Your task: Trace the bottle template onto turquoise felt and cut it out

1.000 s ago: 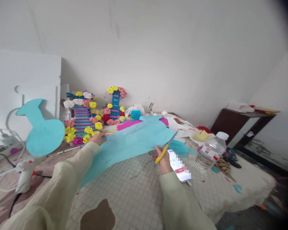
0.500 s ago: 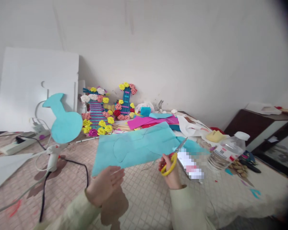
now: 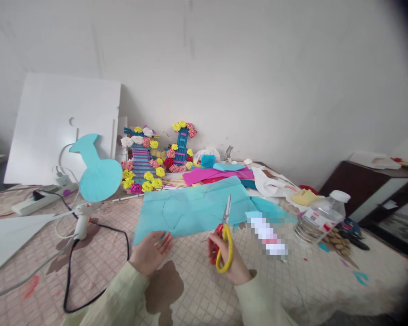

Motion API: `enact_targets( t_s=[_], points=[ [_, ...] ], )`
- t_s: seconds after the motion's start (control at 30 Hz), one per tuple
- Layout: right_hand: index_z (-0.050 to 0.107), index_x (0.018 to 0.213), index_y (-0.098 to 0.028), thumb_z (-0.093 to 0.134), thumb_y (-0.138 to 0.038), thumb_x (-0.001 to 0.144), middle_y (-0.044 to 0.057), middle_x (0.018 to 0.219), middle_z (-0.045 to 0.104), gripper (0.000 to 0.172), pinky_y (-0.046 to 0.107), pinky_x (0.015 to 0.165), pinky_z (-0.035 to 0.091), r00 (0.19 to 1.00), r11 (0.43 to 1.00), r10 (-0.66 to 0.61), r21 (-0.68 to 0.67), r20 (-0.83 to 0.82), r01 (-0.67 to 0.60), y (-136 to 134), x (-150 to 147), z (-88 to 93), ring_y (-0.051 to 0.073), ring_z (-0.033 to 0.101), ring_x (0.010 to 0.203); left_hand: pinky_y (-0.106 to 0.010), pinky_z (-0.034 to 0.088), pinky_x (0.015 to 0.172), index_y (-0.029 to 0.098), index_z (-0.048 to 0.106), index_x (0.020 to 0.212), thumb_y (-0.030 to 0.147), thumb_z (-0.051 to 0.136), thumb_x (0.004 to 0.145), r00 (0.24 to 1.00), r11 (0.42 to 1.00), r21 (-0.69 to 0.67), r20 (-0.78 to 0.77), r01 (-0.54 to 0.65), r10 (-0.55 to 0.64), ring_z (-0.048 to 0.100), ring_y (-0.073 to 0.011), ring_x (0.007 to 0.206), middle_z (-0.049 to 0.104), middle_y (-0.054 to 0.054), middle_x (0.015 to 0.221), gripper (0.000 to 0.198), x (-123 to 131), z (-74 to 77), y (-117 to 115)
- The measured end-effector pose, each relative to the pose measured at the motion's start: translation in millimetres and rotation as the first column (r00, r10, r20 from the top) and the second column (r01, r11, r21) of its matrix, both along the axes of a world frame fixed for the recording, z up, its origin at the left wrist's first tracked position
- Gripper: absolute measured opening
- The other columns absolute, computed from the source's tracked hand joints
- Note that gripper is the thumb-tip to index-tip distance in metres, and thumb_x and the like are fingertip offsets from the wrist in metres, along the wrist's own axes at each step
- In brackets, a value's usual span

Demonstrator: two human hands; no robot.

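Note:
My right hand grips a pair of scissors with red and yellow handles, the blades together and pointing away from me. In front of it lies a blue sheet that bears a drawn dark outline with a rounded end at the left. By the sheet's near left corner my left hand is held with its fingers stretched out and nothing in them. Whether its fingertips touch the sheet I cannot tell. A cut blue shape with a round body and long neck stands at the left.
A glue gun with a black cord and a power strip are at left. Flower-covered stick crafts stand behind the sheet. To the right are a phone, a plastic bottle and nuts.
My right hand has shifted left and nearer to me, and the scissors have turned from pointing right to pointing nearly straight away. My left hand stays open. The view has shifted slightly.

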State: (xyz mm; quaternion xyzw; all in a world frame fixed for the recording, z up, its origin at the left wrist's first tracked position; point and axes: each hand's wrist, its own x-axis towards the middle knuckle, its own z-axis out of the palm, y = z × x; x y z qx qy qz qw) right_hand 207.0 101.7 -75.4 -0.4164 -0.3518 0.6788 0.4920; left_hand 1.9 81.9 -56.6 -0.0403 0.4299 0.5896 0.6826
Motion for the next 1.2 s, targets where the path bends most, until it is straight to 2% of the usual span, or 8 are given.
enact_targets(
  t_s=[0.13, 0.2, 0.4, 0.53, 0.7, 0.87, 0.97, 1.2],
  points=[
    [0.048, 0.075, -0.018, 0.07, -0.042, 0.06, 0.002, 0.07, 0.062, 0.036, 0.022, 0.049, 0.048, 0.994, 0.994, 0.108, -0.006, -0.018, -0.109, -1.6, -13.6, -2.0, 0.014, 0.061, 0.063, -0.039, 0.054, 0.066, -0.003, 0.045, 0.108, 0.013, 0.047, 0.076, 0.995, 0.997, -0.015, 0.072, 0.074, -0.073, 0.062, -0.0283, 0.082, 0.059, -0.021, 0.091, 0.036, -5.5, 4.8, -10.7],
    [0.048, 0.071, -0.017, 0.07, -0.044, 0.059, 0.002, 0.066, 0.061, 0.037, 0.021, 0.048, 0.047, 0.991, 0.991, 0.131, 0.001, -0.006, -0.131, 1.1, -22.2, -2.7, 0.013, 0.059, 0.058, -0.039, 0.054, 0.07, -0.006, 0.04, 0.114, 0.016, 0.046, 0.077, 0.993, 0.998, 0.003, 0.099, 0.058, -0.058, 0.06, -0.0303, 0.091, 0.058, -0.024, 0.097, 0.043, -5.2, 5.2, -15.3],
    [0.045, 0.065, -0.017, 0.07, -0.046, 0.057, -0.003, 0.056, 0.057, 0.039, 0.019, 0.041, 0.041, 0.993, 0.992, 0.118, 0.033, 0.025, -0.119, 8.0, -30.5, -6.5, 0.008, 0.052, 0.043, -0.031, 0.054, 0.07, 0.005, 0.047, 0.103, 0.012, 0.042, 0.078, 0.992, 0.997, 0.062, 0.117, -0.044, 0.037, 0.062, -0.0212, 0.083, 0.061, -0.015, 0.092, 0.026, 0.7, -3.7, -9.5],
    [0.046, 0.064, -0.017, 0.066, -0.046, 0.062, -0.004, 0.05, 0.054, 0.035, 0.018, 0.037, 0.038, 0.992, 0.992, 0.119, 0.04, 0.034, -0.121, 9.1, -24.0, -12.8, 0.008, 0.048, 0.038, -0.026, 0.052, 0.059, 0.009, 0.052, 0.086, 0.012, 0.041, 0.08, 0.994, 0.997, 0.071, 0.108, -0.021, 0.013, 0.061, -0.0145, 0.063, 0.059, -0.006, 0.07, 0.012, -0.7, -10.0, 4.7],
    [0.042, 0.062, -0.019, 0.064, -0.044, 0.064, -0.006, 0.047, 0.052, 0.034, 0.018, 0.036, 0.036, 0.991, 0.989, 0.134, 0.065, 0.016, -0.135, 8.0, -21.1, -14.2, 0.008, 0.046, 0.036, -0.023, 0.049, 0.051, 0.012, 0.053, 0.081, 0.018, 0.045, 0.08, 0.998, 0.997, 0.063, 0.033, 0.045, -0.047, 0.055, -0.0112, 0.049, 0.052, 0.0, 0.056, 0.01, -4.0, -12.2, 18.8],
    [0.047, 0.059, -0.017, 0.062, -0.045, 0.067, -0.003, 0.042, 0.052, 0.033, 0.018, 0.036, 0.036, 0.969, 0.967, 0.244, 0.063, 0.044, -0.246, 5.3, -21.7, -15.1, 0.009, 0.046, 0.034, -0.03, 0.052, 0.058, 0.011, 0.057, 0.085, 0.012, 0.052, 0.074, 0.987, 0.987, 0.065, -0.079, 0.146, -0.141, 0.063, -0.0192, 0.067, 0.061, -0.01, 0.077, 0.011, 0.2, -3.0, 17.7],
    [0.048, 0.056, -0.016, 0.063, -0.047, 0.065, -0.003, 0.04, 0.051, 0.036, 0.018, 0.035, 0.034, 0.962, 0.962, 0.267, 0.051, 0.056, -0.269, 5.0, -21.3, -15.3, 0.008, 0.045, 0.033, -0.033, 0.052, 0.068, 0.013, 0.059, 0.09, 0.012, 0.05, 0.074, 0.987, 0.985, 0.12, -0.119, 0.122, -0.108, 0.063, -0.023, 0.08, 0.061, -0.012, 0.086, 0.018, 5.8, 1.5, 12.3],
    [0.058, 0.066, -0.013, 0.061, -0.05, 0.065, -0.001, 0.039, 0.053, 0.038, 0.018, 0.036, 0.036, 0.966, 0.968, 0.25, 0.014, 0.068, -0.252, 7.9, -19.9, -20.3, 0.009, 0.047, 0.033, -0.03, 0.05, 0.069, 0.016, 0.059, 0.085, 0.012, 0.048, 0.073, 0.992, 0.989, 0.149, -0.125, 0.008, 0.011, 0.06, -0.0161, 0.078, 0.06, -0.006, 0.093, 0.017, 10.9, -5.6, 15.2]
  ],
)
